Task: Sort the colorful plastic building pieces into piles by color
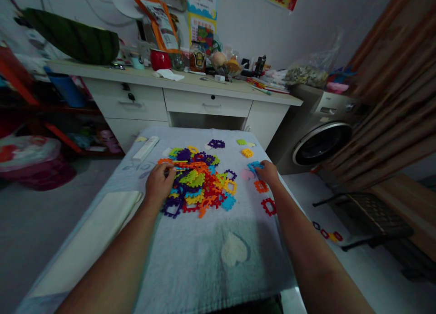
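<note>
A pale towel [204,264] (with a white heart patch on it) lies nearest. On it, the left hand [160,183] rests curled on the edge of a pile of coloured plastic pieces [200,184]. The right hand [269,172], just right of the pile, has its fingertips on a blue piece [255,165]. I cannot tell whether either hand grips anything.

Home room: cluttered desk [204,85] w/ drawers, washing machine [322,141], curtain [391,91], wall posters [202,5].
</note>
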Action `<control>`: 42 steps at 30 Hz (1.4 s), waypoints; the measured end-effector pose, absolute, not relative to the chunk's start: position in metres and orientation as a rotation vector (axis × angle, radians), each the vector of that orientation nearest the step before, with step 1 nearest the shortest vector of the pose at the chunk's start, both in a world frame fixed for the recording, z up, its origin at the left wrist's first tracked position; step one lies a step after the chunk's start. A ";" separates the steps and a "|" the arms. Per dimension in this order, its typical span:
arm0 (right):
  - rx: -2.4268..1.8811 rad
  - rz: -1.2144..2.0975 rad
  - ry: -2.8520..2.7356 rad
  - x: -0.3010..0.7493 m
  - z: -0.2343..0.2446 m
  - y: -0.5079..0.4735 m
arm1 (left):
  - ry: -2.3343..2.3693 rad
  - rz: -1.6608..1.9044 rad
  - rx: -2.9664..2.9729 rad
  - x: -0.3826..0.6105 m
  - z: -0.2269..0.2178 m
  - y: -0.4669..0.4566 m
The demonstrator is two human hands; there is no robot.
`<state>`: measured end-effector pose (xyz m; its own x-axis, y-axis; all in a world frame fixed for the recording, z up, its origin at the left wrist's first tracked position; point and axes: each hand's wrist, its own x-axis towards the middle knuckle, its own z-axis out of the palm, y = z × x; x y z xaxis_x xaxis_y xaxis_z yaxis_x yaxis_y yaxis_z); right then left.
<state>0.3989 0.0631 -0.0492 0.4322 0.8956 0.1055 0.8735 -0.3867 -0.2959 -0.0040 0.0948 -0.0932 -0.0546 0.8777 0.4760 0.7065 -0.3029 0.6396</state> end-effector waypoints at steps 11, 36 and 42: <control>-1.888 0.202 -1.734 0.351 -0.041 0.031 | 1.722 1.278 2.011 -0.003 -0.092 0.093; -1.560 0.605 -1.675 0.309 -0.073 0.026 | 1.715 1.284 2.005 -0.004 -0.095 0.094; -1.457 0.752 -1.518 0.307 -0.075 0.026 | 1.693 1.291 2.012 -0.004 -0.095 0.094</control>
<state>0.3074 0.0258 -0.0747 0.0706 0.9810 0.1805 0.4506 0.1301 -0.8832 -0.0037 0.0941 -0.0954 -0.0445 0.8779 0.4768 0.6924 -0.3169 0.6481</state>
